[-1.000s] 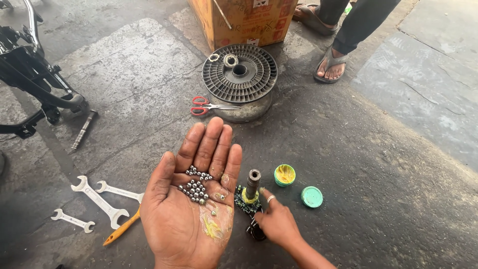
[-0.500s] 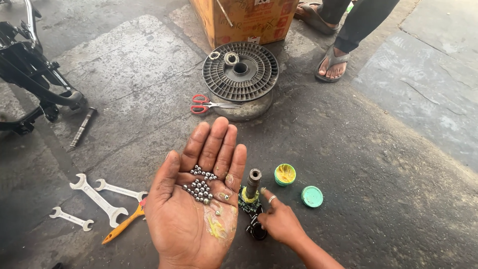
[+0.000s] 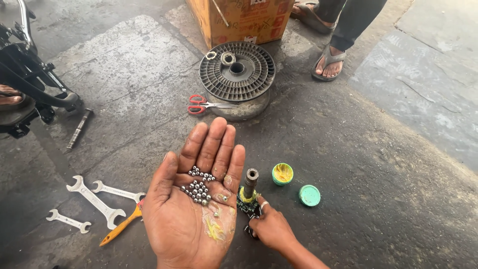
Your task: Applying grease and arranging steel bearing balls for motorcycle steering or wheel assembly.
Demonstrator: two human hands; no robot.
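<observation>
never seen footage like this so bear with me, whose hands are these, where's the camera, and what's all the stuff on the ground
The camera sits on a person's head and looks down at their own two bare hands. The left hand is held open, palm up, with small steel balls and a yellow grease smear on it. The right hand grips the base of a short metal shaft standing on the concrete floor. Nearby lie a grease pot, its green lid, spanners, red scissors and a ribbed round part. Another person's sandalled foot shows at the top.

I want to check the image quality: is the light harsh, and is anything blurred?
Head view: soft, even daylight with faint shadows; small glints on the steel balls in the left hand; right hand and spanners look sharp.
</observation>
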